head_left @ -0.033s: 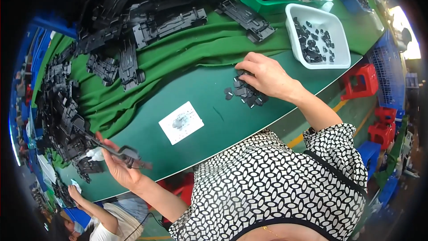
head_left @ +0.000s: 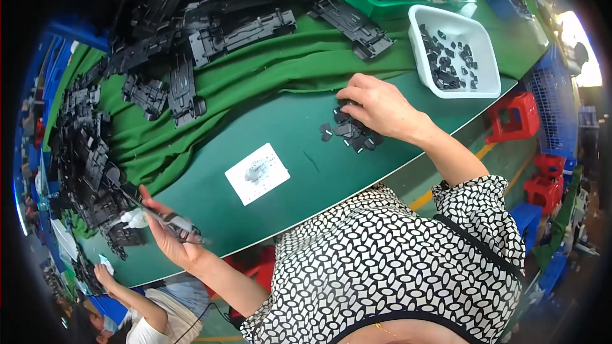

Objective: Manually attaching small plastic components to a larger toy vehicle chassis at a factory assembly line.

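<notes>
Your left hand (head_left: 169, 241) grasps a long black part (head_left: 183, 225) slanting toward the near edge at the table's (head_left: 331, 175) left, while the small black pieces (head_left: 350, 130) lie under your nearer right hand (head_left: 382, 109), toward the right corner, though whether its fingers pinch one you cannot tell.

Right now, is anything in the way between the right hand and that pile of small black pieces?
Nothing visible: the right hand is at the pile of small black pieces, partly covering it. The white bin stands apart, farther to the right.
</notes>
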Demonstrator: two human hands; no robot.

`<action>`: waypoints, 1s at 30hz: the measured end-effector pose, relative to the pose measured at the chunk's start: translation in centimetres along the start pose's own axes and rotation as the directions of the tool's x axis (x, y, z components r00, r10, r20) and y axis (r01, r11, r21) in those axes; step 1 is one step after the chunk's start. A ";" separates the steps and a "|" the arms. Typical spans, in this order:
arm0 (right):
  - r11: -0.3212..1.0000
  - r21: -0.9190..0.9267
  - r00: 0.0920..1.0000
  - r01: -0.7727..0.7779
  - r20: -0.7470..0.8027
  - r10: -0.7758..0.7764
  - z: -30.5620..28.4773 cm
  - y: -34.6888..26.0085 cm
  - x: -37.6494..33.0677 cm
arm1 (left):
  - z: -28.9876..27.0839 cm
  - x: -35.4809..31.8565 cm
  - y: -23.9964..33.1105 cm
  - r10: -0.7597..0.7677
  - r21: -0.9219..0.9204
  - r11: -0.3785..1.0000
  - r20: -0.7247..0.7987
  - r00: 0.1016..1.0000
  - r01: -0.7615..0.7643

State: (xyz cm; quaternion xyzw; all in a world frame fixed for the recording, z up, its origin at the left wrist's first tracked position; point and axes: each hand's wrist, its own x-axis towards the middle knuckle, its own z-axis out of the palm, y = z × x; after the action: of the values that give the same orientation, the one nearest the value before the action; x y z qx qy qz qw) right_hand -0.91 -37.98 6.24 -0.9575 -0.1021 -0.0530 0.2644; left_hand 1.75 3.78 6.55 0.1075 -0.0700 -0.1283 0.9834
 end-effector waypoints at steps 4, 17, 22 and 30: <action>0.994 -0.106 0.995 0.034 0.096 -0.024 -0.2 -0.1 0.5 | -1.5 -1.4 -1.1 0.061 -0.165 0.983 -0.094 0.994 -0.076; 0.188 0.828 0.832 -0.528 0.460 0.309 0.0 -3.3 1.9 | -2.1 -4.8 -3.7 0.045 -0.182 0.980 -0.186 0.982 -0.079; 0.182 0.792 0.810 -0.583 0.548 0.210 1.7 -5.6 2.6 | -1.3 -4.0 -4.3 0.091 -0.051 0.994 -0.115 0.989 -0.097; 0.428 0.707 0.809 -0.564 0.576 0.116 3.8 -8.4 3.2 | -1.0 -3.7 -5.4 0.254 0.147 0.963 -0.232 0.939 -0.224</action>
State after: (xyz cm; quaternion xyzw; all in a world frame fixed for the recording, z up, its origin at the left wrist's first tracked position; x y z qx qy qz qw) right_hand 0.55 -28.48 7.67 -0.6824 0.0307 0.2800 0.6746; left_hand -2.87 -0.14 3.95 0.1714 0.0337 0.0110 0.9846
